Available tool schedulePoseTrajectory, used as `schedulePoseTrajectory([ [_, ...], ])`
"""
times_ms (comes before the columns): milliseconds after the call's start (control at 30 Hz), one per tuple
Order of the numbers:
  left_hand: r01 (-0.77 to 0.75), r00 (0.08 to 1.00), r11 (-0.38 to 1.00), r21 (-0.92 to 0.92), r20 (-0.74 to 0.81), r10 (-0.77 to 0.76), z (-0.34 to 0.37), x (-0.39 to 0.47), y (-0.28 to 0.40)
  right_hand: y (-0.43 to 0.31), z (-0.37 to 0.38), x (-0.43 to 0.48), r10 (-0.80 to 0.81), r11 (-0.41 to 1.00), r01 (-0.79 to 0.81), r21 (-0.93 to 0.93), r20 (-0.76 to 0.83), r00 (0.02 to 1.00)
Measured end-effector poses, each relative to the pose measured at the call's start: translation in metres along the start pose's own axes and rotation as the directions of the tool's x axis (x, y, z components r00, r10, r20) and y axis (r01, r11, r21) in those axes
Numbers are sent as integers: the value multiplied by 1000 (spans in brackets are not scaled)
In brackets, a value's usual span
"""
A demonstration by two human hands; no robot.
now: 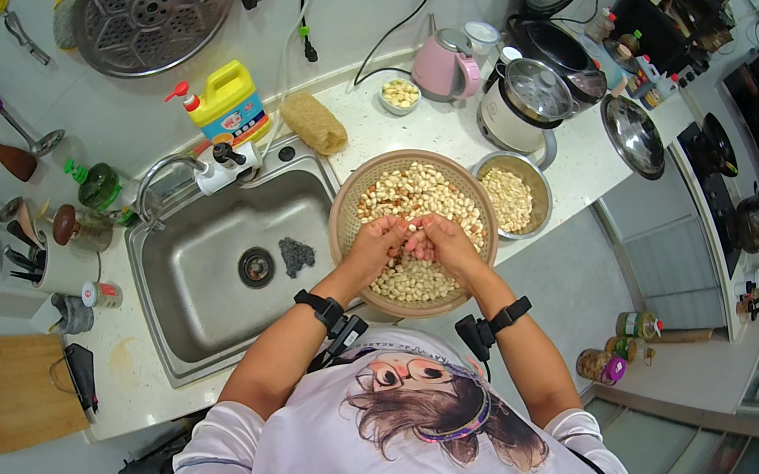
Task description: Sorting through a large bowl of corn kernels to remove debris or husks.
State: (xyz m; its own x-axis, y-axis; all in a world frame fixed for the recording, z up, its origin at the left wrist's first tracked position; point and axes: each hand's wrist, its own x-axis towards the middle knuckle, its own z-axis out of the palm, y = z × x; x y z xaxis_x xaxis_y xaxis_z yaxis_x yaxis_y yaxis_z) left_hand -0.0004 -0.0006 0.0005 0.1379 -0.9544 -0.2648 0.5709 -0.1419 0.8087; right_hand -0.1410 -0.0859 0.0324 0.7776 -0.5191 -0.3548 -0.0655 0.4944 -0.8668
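A wide beige plastic colander stands on the counter, filled with peanuts, mostly pale and peeled, some with reddish-brown skins. Over its middle, my left hand and my right hand meet at the fingertips. A small pale peanut shows between them, pinched by the right fingertips; whether the left fingers also grip something is hidden. Beside the colander on the right is a metal bowl of pale split peanuts. A small bowl of pale pieces stands farther back.
To the left lies a steel sink with a faucet and a dark scouring pad. Behind are a yellow detergent jug, a loofah and a pink kettle. A cream appliance with a glass lid stands behind the metal bowl.
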Motion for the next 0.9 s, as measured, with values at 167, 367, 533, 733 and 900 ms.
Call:
schedulePoseTrajectory([
  [167, 36, 999, 997, -68, 17, -35, -1, -1, 2, -6, 1, -6, 30, 993, -36, -111, -58, 998],
  [367, 64, 997, 992, -106, -32, -68, 4, -4, 9, -7, -36, -8, -372, 764, 192, -615, -177, 911],
  [533, 71, 996, 985, -158, -41, -78, 7, -6, 12, -15, -60, -14, -673, 198, 183, -963, 2, 740],
  [733, 86, 994, 935, -343, -34, -104, 2, -4, 10, -7, -41, -16, -391, 438, 144, -887, -44, 919],
  [900, 128, 992, 909, -398, 63, -112, -2, -4, 11, -7, -26, -13, -453, 381, 127, -916, -65, 889],
])
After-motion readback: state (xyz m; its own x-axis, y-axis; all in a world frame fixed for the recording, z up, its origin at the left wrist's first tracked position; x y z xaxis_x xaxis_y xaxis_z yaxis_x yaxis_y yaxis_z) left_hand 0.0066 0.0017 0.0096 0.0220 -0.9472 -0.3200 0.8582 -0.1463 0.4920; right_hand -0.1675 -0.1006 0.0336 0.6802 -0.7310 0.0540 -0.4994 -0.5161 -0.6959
